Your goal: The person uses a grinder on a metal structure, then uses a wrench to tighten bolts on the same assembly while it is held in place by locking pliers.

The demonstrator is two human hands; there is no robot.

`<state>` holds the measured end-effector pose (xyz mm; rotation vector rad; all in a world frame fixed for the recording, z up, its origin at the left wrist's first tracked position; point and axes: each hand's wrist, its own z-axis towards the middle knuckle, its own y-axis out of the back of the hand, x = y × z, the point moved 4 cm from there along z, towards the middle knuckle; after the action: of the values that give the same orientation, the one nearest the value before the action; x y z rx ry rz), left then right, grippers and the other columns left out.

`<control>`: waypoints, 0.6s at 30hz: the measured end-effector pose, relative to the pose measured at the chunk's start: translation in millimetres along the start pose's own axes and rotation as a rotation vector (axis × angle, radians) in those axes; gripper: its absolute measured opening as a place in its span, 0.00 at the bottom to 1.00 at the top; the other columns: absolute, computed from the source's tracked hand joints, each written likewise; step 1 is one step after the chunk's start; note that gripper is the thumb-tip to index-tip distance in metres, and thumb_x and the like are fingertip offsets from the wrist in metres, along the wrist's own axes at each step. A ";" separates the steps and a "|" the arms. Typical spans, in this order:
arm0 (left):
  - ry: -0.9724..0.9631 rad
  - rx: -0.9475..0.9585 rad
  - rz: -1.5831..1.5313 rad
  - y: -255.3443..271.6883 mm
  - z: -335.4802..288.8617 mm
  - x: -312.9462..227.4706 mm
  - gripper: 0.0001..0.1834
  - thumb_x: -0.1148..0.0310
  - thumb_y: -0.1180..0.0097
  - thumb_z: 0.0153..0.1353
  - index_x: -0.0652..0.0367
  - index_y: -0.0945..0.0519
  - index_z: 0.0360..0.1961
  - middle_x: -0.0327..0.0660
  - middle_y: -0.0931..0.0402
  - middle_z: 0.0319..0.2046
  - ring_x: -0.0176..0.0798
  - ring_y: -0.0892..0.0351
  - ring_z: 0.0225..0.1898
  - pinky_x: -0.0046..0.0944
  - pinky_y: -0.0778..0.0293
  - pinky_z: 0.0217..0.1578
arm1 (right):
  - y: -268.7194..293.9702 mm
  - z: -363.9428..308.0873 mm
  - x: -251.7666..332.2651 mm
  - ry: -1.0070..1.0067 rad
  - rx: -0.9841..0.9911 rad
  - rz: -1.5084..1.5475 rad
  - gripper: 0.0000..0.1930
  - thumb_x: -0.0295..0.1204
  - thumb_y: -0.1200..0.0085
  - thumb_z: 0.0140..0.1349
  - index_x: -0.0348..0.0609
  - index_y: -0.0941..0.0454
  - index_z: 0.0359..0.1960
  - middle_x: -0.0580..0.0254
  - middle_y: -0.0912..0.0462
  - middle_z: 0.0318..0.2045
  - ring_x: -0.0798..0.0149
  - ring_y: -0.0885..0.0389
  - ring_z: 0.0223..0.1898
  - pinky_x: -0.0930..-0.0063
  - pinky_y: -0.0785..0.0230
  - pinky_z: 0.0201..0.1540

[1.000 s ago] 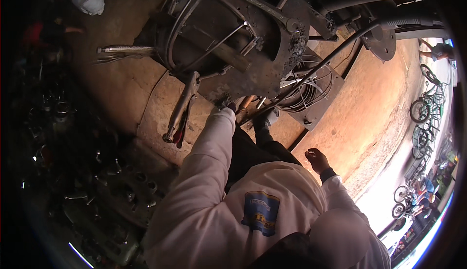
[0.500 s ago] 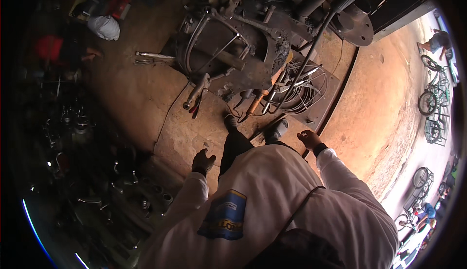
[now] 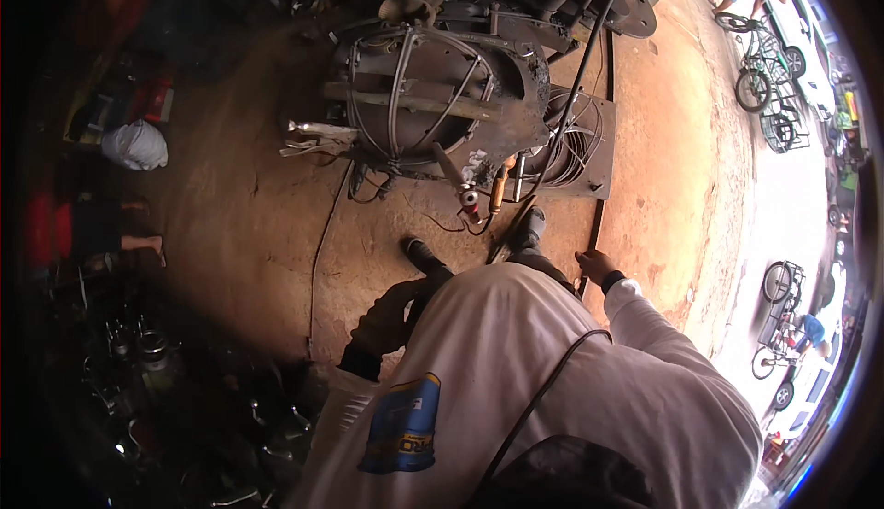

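Observation:
My left hand (image 3: pixel 379 323), in a dark glove, hangs low beside my left thigh, its fingers loosely stretched and partly lost in shadow. Out to the right of my body is my bare right hand (image 3: pixel 599 266), fingers loosely curled and apart, with nothing visible in them. Neither hand touches the dark metal worktable (image 3: pixel 516 127) ahead. On it lies a rounded frame of bent metal rods (image 3: pixel 396 94), crossed by a flat bar (image 3: pixel 433 104). Locking pliers (image 3: pixel 318 133) stick out at its left edge. An orange-handled tool (image 3: pixel 500 185) hangs at the near edge.
A wire coil (image 3: pixel 566 154) lies right of the worktable on a metal plate (image 3: pixel 599 173). A cable (image 3: pixel 322 242) trails over the floor at left. Metal parts (image 3: pixel 152 348) crowd the dark lower left. Another person (image 3: pixel 64 228) is at far left; bicycles (image 3: pixel 755 81) stand outside.
The view has shifted and turned, so the worktable now sits higher and more squarely ahead. My left hand has come against my thigh; the right stays out beside me.

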<state>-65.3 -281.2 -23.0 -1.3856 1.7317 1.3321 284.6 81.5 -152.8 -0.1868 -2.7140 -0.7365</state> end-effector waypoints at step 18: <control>0.333 -0.069 0.306 166.4 -8.8 9.3 0.26 0.59 0.41 0.61 0.60 0.23 0.58 0.54 0.19 0.51 0.52 0.19 0.52 0.45 0.24 0.53 | -132.0 -48.1 48.0 -0.042 -0.084 0.245 0.30 0.53 0.44 0.65 0.33 0.20 0.49 0.48 0.13 0.37 0.58 0.14 0.36 0.64 0.23 0.42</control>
<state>-222.3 -296.5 31.3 -1.4925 2.2099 1.3888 225.2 -54.5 -159.3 -0.5492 -2.6354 -0.7809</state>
